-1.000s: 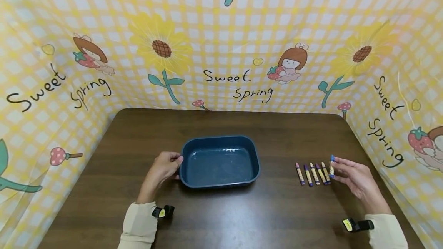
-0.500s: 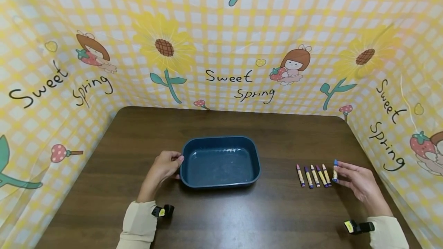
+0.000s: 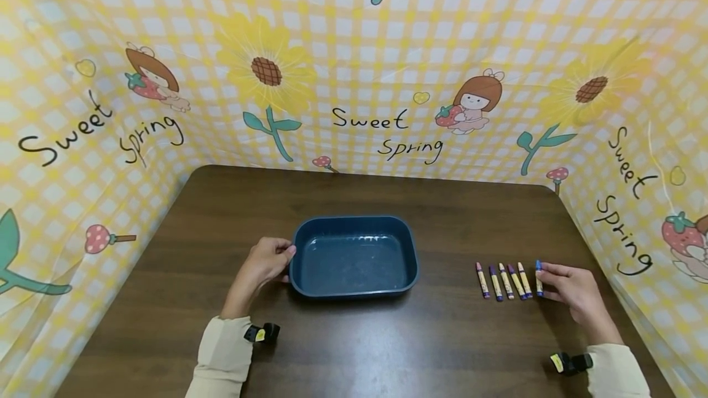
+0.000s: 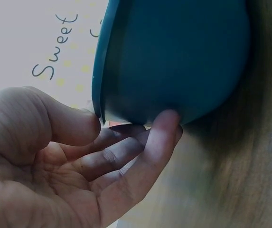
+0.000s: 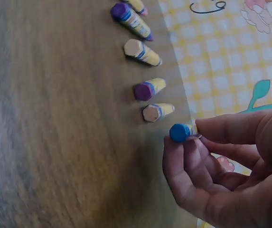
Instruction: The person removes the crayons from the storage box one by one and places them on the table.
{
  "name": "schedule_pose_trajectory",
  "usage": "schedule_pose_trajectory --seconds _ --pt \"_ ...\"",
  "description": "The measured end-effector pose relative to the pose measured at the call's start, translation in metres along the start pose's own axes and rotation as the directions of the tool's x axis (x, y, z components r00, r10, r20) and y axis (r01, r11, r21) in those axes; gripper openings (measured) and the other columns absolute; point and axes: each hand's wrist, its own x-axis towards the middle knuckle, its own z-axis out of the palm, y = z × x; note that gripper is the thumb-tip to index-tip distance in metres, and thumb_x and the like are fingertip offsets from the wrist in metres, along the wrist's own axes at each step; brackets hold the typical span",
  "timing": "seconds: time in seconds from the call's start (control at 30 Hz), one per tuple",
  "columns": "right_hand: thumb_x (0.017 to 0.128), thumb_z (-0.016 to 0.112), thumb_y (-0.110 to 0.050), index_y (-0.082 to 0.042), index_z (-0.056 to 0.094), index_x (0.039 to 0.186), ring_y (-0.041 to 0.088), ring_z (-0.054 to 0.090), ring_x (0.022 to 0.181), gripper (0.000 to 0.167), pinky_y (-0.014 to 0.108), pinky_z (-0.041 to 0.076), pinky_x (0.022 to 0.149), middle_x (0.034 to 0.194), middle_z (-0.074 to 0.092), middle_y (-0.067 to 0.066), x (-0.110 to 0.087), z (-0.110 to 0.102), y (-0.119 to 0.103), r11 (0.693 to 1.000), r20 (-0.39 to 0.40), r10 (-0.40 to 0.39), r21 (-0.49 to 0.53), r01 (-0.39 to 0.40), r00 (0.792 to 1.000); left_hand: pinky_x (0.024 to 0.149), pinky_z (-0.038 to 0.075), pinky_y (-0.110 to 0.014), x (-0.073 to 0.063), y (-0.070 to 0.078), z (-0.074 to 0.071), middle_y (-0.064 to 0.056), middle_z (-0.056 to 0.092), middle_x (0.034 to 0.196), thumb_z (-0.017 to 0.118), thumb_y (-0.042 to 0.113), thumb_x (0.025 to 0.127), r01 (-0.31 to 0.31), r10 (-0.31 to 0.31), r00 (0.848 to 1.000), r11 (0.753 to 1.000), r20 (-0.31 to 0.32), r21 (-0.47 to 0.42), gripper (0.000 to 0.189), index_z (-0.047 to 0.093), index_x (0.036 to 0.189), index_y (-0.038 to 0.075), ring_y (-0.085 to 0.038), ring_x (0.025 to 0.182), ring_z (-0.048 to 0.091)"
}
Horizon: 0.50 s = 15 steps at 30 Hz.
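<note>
In the head view, my left hand point(image 3: 268, 261) holds the left end of a dark blue rectangular basin point(image 3: 354, 266). Up close in the left wrist view, the thumb meets the rim while curled fingers point(image 4: 159, 137) touch the outer wall. Over on the right, my right hand point(image 3: 575, 290) pinches a blue crayon point(image 3: 539, 279) between thumb and fingers, at the right end of a row of crayons. Its blue flat end faces the right wrist camera; whether it touches the table is unclear. Closest to it in the row is a pale crayon point(image 5: 157, 113), with a purple crayon point(image 5: 147, 90) beyond.
Several crayons, including a pinkish one point(image 3: 482, 280) at the far left, lie roughly parallel on the brown wooden table point(image 3: 381, 349). A yellow checked cloth point(image 3: 354, 60) hangs behind and along both sides. Each wrist wears a black strap point(image 3: 571, 363).
My right hand has drawn the blue crayon slightly rightward and toward me, widening its gap from the row. The left hand stays at the basin. The head view has shifted a little.
</note>
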Motion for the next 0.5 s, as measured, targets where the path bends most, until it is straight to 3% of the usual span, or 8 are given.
schedule_pose_trajectory --seconds 0.07,0.13,0.33,0.4,0.5 --pt "0.101 0.061 -0.012 0.019 0.048 0.139 -0.011 0.062 0.076 0.051 0.026 0.064 0.071 0.118 0.071 0.024 0.000 0.002 -0.001 0.996 -0.027 -0.007 -0.091 0.004 1.000 0.062 0.063 -0.031 0.001 0.001 0.000 -0.022 0.067 0.112 0.053 0.015 0.106 -0.012 0.012 1.000 1.000 0.001 0.007 0.034 0.062 0.131 -0.006 -0.015 0.070 0.067" --pt "0.100 0.062 -0.011 0.018 0.053 0.135 -0.004 0.065 0.072 0.046 0.026 0.063 0.066 0.119 0.067 0.032 0.000 0.005 -0.003 0.981 -0.058 -0.025 -0.194 0.013 0.998 0.062 0.063 -0.031 0.001 0.002 -0.001 -0.021 0.067 0.111 0.053 0.015 0.106 -0.018 0.018 1.000 1.000 0.003 0.011 0.034 0.062 0.131 -0.006 -0.015 0.070 0.067" --pt "0.092 0.067 -0.010 0.014 0.068 0.115 0.031 0.069 0.077 0.033 0.039 0.055 0.062 0.095 0.075 0.025 -0.001 0.015 -0.011 0.859 -0.145 -0.167 -0.507 0.072 0.975 0.062 0.063 -0.030 0.002 0.004 -0.001 -0.021 0.065 0.113 0.053 0.015 0.106 -0.003 0.003 1.000 1.000 0.011 -0.002 0.034 0.062 0.132 -0.005 -0.016 0.072 0.067" --pt "0.090 0.068 -0.008 0.014 0.070 0.111 0.042 0.069 0.086 0.030 0.049 0.055 0.068 0.093 0.075 0.025 -0.002 0.021 -0.012 0.827 -0.156 -0.216 -0.554 0.096 0.964 0.062 0.063 -0.030 0.001 0.003 -0.001 -0.021 0.066 0.113 0.053 0.015 0.106 -0.004 0.004 1.000 1.000 0.011 0.001 0.033 0.062 0.130 -0.006 -0.016 0.073 0.067" --pt "0.088 0.067 -0.005 0.014 0.071 0.107 0.049 0.068 0.089 0.027 0.061 0.054 0.073 0.090 0.074 0.026 -0.004 0.029 -0.012 0.809 -0.169 -0.266 -0.574 0.124 0.949 0.062 0.064 -0.031 -0.001 0.001 -0.001 -0.022 0.068 0.111 0.052 0.014 0.106 -0.008 0.007 1.000 1.000 0.011 0.012 0.032 0.063 0.129 -0.007 -0.017 0.074 0.067"
